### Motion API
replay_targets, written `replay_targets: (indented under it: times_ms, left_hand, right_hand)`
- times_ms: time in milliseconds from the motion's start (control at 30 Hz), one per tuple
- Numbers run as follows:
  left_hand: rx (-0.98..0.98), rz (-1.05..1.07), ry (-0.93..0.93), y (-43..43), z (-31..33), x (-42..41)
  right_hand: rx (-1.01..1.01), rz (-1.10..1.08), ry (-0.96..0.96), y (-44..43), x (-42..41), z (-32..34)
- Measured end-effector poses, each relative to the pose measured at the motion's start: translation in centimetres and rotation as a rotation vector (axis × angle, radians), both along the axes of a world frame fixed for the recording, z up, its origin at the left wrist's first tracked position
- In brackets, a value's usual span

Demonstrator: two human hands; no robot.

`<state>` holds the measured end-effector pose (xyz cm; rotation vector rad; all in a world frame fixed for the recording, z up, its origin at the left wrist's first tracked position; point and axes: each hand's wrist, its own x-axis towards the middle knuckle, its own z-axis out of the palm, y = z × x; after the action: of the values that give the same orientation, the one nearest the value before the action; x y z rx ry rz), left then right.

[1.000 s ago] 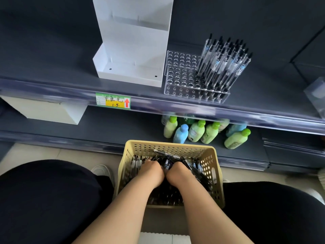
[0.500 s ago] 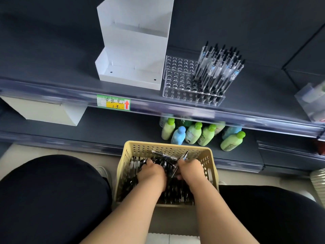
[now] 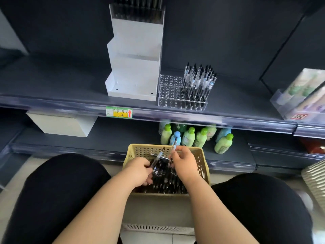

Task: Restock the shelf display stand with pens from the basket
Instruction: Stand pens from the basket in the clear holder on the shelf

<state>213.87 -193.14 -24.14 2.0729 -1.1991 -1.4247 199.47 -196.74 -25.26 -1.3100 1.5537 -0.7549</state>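
Pick done vs 1 s ago: right hand (image 3: pixel 184 164) pinches pen (image 3: pixel 174 147) lifted above basket (image 3: pixel 142 151), left hand (image 3: pixel 139 171) grips second pen (image 3: pixel 158 159) just over pile. Next prob. stand (image 3: pixel 168 96), left holes empty.

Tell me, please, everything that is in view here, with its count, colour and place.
Beige perforated plastic basket: one, between the knees.
Loose pens: many, black and clear, in the basket.
Clear acrylic hole rack: one, upper shelf.
Racked pens: many, clear and black, rack's right side.
White tiered stand: one, left of the rack.
Dark pens: several, stand's top tier.
Price label: one, green and yellow, shelf edge.
Plastic bottles: several, green and blue, lower shelf.
White box: one, below the upper shelf, left.
Left grip: bare hand, holds a lifted pen.
Right grip: bare hand, pinches a second pen.
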Motion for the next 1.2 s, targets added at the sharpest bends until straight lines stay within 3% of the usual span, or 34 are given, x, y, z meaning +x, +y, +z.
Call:
replay_targets:
  times_ms: [67, 433, 600, 800, 1033, 1200]
  left_hand:
    - [-0.064, 0.053, 0.102, 1.1, 0.8, -0.5]
    - [-0.317, 0.304, 0.266, 2.1, 4.0, -2.8]
    - [-0.518, 0.206, 0.117, 0.8, 6.0, -2.9]
    - [-0.630, 0.162, 0.132, -3.8, 9.7, -2.6]
    - [-0.874, 0.178, 0.052, -12.3, 13.6, -2.0]
    - [-0.926, 0.146, 0.008, -15.7, 13.2, -1.9]
  right_hand:
    - [-0.023, 0.012, -0.005, 0.7, 0.1, 0.6]
    - [-0.152, -0.045, -0.095, 3.4, -1.0, 3.3]
    - [-0.240, -0.061, -0.136, 1.5, -1.8, 6.3]
    - [-0.362, -0.029, -0.148, -3.1, -3.2, 11.7]
    - [-0.672, -0.070, -0.090, -11.0, -3.5, 18.2]
    - [-0.813, -0.074, 0.134, -15.4, -2.4, 17.7]
